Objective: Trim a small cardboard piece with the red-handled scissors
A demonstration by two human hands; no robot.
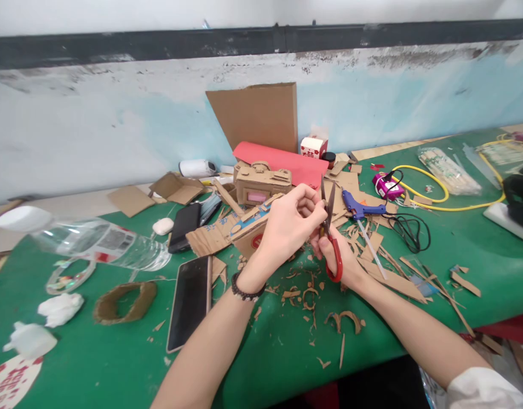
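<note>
My right hand (338, 255) grips a pair of scissors (331, 238) by its red handles, the dark blades pointing up and slightly apart. Close against the blades, my left hand (296, 218) is closed in a pinch. A small brown bit, apparently cardboard, shows between its fingertips and the blades; most of it is hidden. Both hands are above the green tabletop (287, 346), over scattered cardboard scraps (310, 295). Just behind my left hand stands a camera-shaped cardboard model (261, 180), with a printed cardboard piece (252, 221) in front of it.
A blue glue gun (361, 205) and its black cable lie to the right, near a purple power socket (387, 186) with a yellow cord. On the left are a plastic bottle (103, 241), a phone (189, 304) and a cardboard ring (125, 303). A cardboard sheet (261, 113) leans on the wall.
</note>
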